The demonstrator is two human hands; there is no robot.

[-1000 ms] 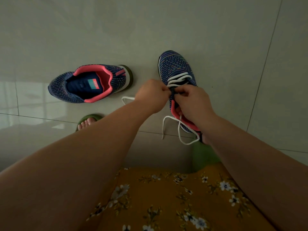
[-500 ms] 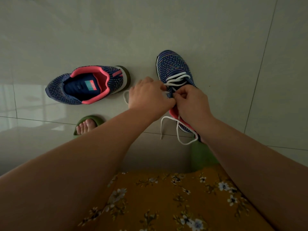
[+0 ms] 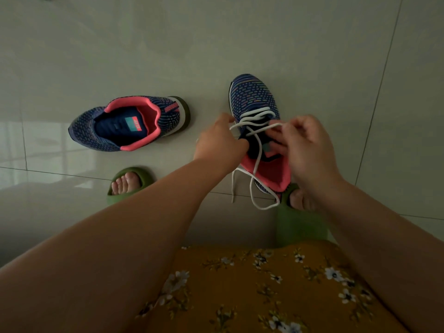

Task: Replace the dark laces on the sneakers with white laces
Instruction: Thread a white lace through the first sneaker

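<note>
On the tiled floor (image 3: 312, 56), a navy knit sneaker with pink lining (image 3: 252, 97) is being laced. Left hand (image 3: 218, 143) and right hand (image 3: 305, 147) are each pinching the thin, limp white lace (image 3: 258, 152); its ends probably give the best grip.

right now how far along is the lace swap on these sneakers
Done: the sneaker being laced has white lace across its lowest eyelets. In hand: the left hand and right hand each pinch a strand, crossing them higher up. Left: the upper eyelets, plus the other sneaker, which shows no lace.
</note>
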